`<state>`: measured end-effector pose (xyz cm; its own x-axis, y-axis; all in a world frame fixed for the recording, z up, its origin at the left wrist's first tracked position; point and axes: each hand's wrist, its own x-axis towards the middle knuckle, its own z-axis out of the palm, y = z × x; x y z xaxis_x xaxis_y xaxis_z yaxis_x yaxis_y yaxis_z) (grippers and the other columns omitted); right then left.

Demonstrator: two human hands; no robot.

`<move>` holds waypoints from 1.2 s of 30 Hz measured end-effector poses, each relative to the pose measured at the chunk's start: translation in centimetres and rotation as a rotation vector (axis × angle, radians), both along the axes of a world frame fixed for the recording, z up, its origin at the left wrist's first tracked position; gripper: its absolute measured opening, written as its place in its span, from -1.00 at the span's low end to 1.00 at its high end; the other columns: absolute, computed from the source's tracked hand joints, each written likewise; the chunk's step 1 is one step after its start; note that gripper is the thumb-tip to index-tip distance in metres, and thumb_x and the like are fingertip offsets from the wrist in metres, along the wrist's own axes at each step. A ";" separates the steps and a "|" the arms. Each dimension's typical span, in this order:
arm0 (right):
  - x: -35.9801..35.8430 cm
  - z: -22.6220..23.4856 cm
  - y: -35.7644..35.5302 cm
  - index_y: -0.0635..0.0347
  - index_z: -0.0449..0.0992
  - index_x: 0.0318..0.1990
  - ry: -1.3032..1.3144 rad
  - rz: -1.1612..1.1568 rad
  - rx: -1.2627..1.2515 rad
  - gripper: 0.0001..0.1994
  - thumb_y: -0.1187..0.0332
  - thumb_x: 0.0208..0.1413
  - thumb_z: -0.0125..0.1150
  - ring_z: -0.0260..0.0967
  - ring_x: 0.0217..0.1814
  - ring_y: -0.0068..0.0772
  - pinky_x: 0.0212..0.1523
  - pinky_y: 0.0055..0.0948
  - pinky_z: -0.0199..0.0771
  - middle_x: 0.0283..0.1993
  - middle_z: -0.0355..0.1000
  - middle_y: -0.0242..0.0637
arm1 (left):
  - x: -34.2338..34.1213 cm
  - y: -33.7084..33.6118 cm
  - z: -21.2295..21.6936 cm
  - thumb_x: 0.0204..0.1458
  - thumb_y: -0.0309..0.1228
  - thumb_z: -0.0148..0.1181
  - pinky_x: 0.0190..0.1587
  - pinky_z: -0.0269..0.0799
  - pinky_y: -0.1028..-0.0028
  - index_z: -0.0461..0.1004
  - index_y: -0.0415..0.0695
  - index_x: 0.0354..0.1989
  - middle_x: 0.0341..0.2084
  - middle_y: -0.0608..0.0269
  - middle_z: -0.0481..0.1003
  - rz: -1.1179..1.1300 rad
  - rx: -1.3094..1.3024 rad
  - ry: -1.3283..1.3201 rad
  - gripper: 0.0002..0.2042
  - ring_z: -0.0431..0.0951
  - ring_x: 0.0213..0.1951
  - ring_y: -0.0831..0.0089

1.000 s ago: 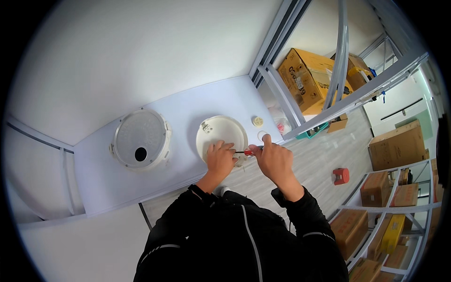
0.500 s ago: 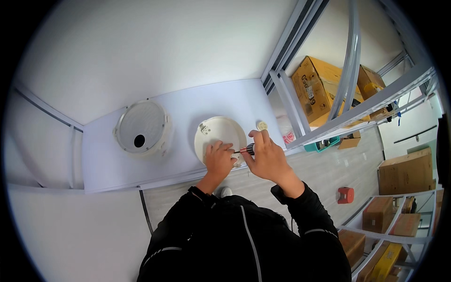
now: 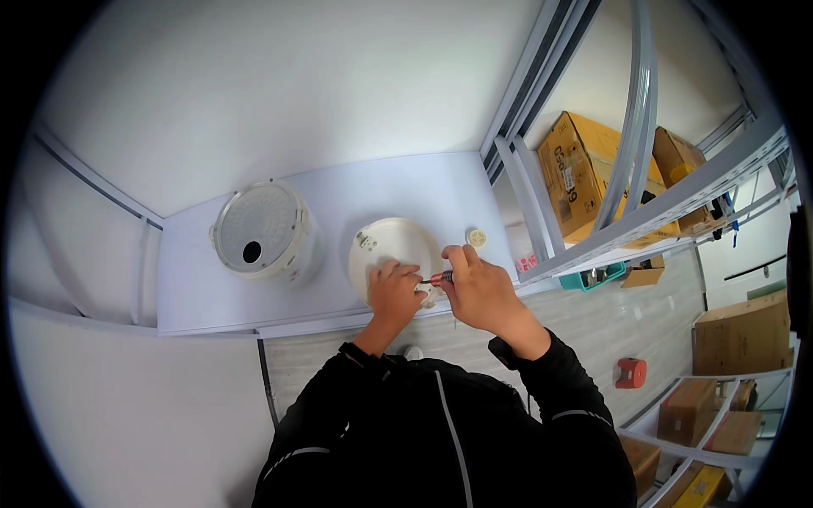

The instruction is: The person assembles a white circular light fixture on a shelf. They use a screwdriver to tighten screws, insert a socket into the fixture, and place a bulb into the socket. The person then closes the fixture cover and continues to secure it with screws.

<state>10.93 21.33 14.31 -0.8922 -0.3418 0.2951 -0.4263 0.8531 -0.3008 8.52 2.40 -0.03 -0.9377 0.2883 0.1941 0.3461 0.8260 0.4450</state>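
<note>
My right hand [image 3: 483, 292] is closed around a screwdriver [image 3: 440, 278] with a red and black handle, its shaft pointing left. Beside the shaft's end, my left hand [image 3: 395, 294] lies over a shallow round white cover [image 3: 402, 241], fingers spread and resting on it. What the tip touches is hidden by the left fingers. A small fitting shows at the cover's upper left edge, and some parts at its lower right rim. Farther left stands a white round tub-shaped housing [image 3: 298, 254] with a translucent top and a black round hole.
The white table [image 3: 330, 182] meets a wall behind it. A small round cream-coloured piece [image 3: 477, 238] lies right of the cover. Grey metal framing [image 3: 533, 207] rises at the right, with a yellow carton [image 3: 584, 173] behind it. A red stool [image 3: 631, 372] stands on the floor.
The view has shifted slightly, so the table and shelves sit a little lower. The screwdriver's handle has turned within my right hand and shows more red. Both hands stay at the cover.
</note>
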 end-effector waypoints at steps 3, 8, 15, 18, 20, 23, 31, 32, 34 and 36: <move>-0.3 0.0 0.0 0.19 0.38 0.15 -0.204 -0.145 0.201 -0.54 0.21 0.22 0.42 0.59 -0.38 0.05 -0.47 -0.14 0.54 -0.14 0.50 -0.05 | 0.0 0.0 -0.1 -0.15 -0.22 0.52 0.29 0.16 0.15 0.81 0.10 -0.28 0.09 0.67 0.66 0.008 -0.011 0.001 -0.78 0.42 0.24 0.45; 0.0 1.6 0.0 0.18 0.39 0.13 -0.016 -0.028 0.053 -0.54 0.19 0.22 0.43 0.58 -0.44 0.02 -0.50 -0.15 0.51 -0.25 0.52 -0.11 | 0.0 0.2 -0.3 -0.16 -0.22 0.51 0.30 0.15 0.13 0.81 0.12 -0.29 0.08 0.68 0.67 0.021 -0.003 0.006 -0.78 0.41 0.25 0.44; -0.7 -0.5 0.7 0.15 0.41 0.11 -0.045 -0.093 0.080 -0.55 0.16 0.21 0.45 0.57 -0.48 0.00 -0.52 -0.16 0.50 -0.33 0.51 -0.19 | -0.1 0.4 -0.1 -0.17 -0.21 0.53 0.30 0.14 0.13 0.81 0.12 -0.28 0.08 0.68 0.67 0.025 -0.017 -0.004 -0.77 0.41 0.25 0.44; -0.9 -0.5 0.8 0.14 0.43 0.07 -0.087 -0.109 0.133 -0.58 0.16 0.21 0.45 0.57 -0.47 -0.01 -0.51 -0.16 0.50 -0.33 0.50 -0.20 | -0.1 0.4 -0.6 -0.18 -0.21 0.53 0.30 0.14 0.13 0.81 0.12 -0.28 0.08 0.66 0.67 0.027 -0.008 0.000 -0.76 0.41 0.25 0.41; -0.6 0.2 0.9 0.15 0.45 0.04 -0.086 -0.055 0.149 -0.61 0.19 0.21 0.45 0.59 -0.43 -0.02 -0.47 -0.16 0.52 -0.31 0.51 -0.18 | -0.2 0.4 -1.0 -0.21 -0.18 0.52 0.30 0.14 0.12 0.81 0.13 -0.28 0.07 0.62 0.68 0.030 0.011 0.009 -0.74 0.41 0.25 0.35; -0.4 0.9 1.2 0.15 0.46 0.02 -0.010 0.055 0.080 -0.64 0.26 0.18 0.46 0.60 -0.31 -0.02 -0.38 -0.15 0.54 -0.28 0.51 -0.14 | 0.0 0.6 -0.9 -0.21 -0.18 0.52 0.30 0.14 0.12 0.80 0.13 -0.29 0.07 0.62 0.68 0.049 0.009 0.035 -0.75 0.41 0.25 0.34; -0.5 0.3 1.6 0.21 0.49 0.05 -0.232 0.052 -0.054 -0.66 0.45 0.15 0.43 0.56 -0.11 0.12 -0.16 -0.03 0.55 -0.15 0.50 -0.05 | 0.0 0.6 -0.3 -0.17 -0.17 0.53 0.32 0.14 0.14 0.80 0.11 -0.23 0.10 0.61 0.67 0.060 0.001 -0.007 -0.71 0.40 0.28 0.32; -0.5 0.4 1.7 0.21 0.50 0.05 -0.234 0.070 -0.072 -0.67 0.48 0.15 0.42 0.56 -0.09 0.13 -0.13 -0.02 0.55 -0.13 0.50 -0.05 | -0.1 0.6 -0.6 -0.18 -0.14 0.53 0.32 0.15 0.13 0.80 0.12 -0.22 0.10 0.59 0.68 0.068 0.012 -0.003 -0.70 0.41 0.27 0.30; -0.4 0.7 2.0 0.19 0.50 0.01 -0.239 0.076 -0.125 -0.69 0.51 0.13 0.40 0.56 -0.10 0.14 -0.13 0.01 0.55 -0.13 0.48 -0.03 | -0.5 0.5 -1.0 -0.16 -0.15 0.52 0.36 0.16 0.13 0.80 0.10 -0.20 0.11 0.57 0.67 0.061 0.040 -0.007 -0.69 0.41 0.29 0.28; -0.4 0.9 2.3 0.18 0.51 -0.01 -0.192 0.069 -0.161 -0.70 0.54 0.11 0.39 0.56 -0.10 0.15 -0.12 0.02 0.55 -0.12 0.48 -0.04 | -0.9 0.4 -1.2 -0.15 -0.16 0.52 0.39 0.17 0.12 0.79 0.09 -0.17 0.13 0.56 0.66 0.057 0.033 0.001 -0.68 0.41 0.31 0.25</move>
<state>10.53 23.59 15.16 -0.9133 -0.3663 0.1778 -0.4038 0.7584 -0.5116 7.61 2.78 -1.28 -0.9523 0.2275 0.2034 0.2990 0.8291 0.4724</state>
